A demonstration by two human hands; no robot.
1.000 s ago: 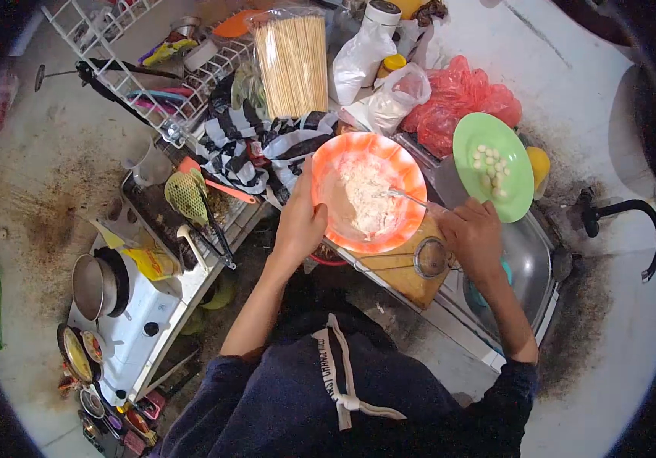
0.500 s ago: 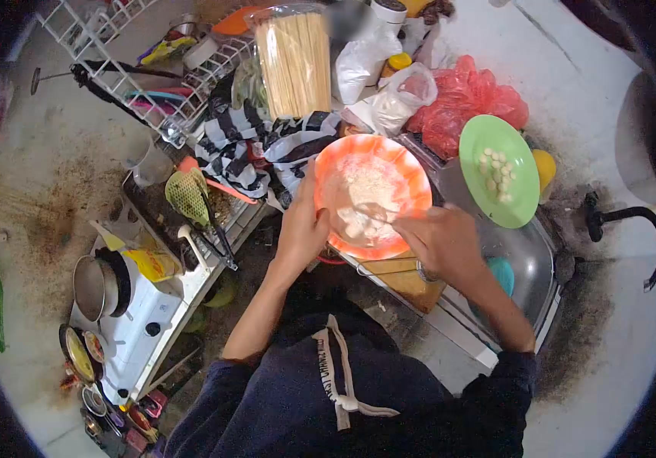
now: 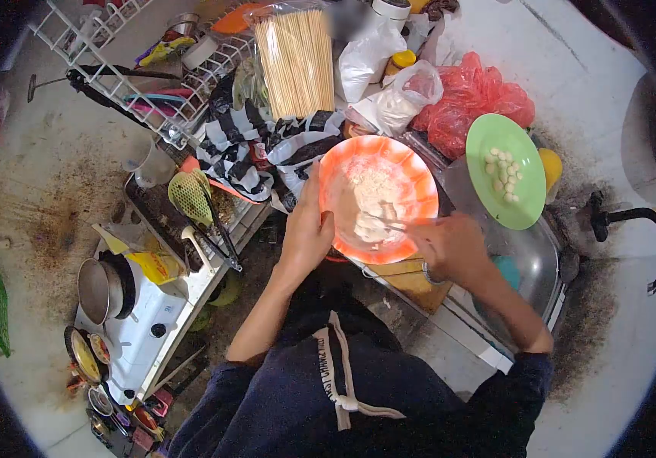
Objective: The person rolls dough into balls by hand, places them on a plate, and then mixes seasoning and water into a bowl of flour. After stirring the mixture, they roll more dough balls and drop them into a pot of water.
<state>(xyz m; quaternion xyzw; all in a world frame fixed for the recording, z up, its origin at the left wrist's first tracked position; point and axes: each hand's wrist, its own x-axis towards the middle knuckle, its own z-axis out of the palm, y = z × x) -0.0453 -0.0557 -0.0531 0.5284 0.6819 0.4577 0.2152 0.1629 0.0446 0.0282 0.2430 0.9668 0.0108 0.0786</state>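
Note:
An orange-and-white bowl (image 3: 424, 172) with a scalloped pattern holds pale flour and a lumpy white dough (image 3: 374, 223). My left hand (image 3: 309, 233) grips the bowl's left rim, thumb on the inner side. Over the right side of the bowl, my right hand (image 3: 450, 246) is closed around the thin handle of what looks like a spoon (image 3: 395, 224); its tip is in the dough and hard to make out. To the right, a green plate (image 3: 525, 206) carries several small white dough balls (image 3: 504, 174).
The sink (image 3: 534, 263) lies at the right under a black faucet (image 3: 633, 217). A wooden board (image 3: 412, 286) sits at the counter edge below the bowl. Behind are a red plastic bag (image 3: 469, 107) and packed skewers (image 3: 294, 65). A white stove (image 3: 145, 324) stands left.
The whole view has shifted slightly, with bowl and plate a little to the right. My right hand has moved the utensil within the dough, which looks more gathered together. My left hand keeps its hold.

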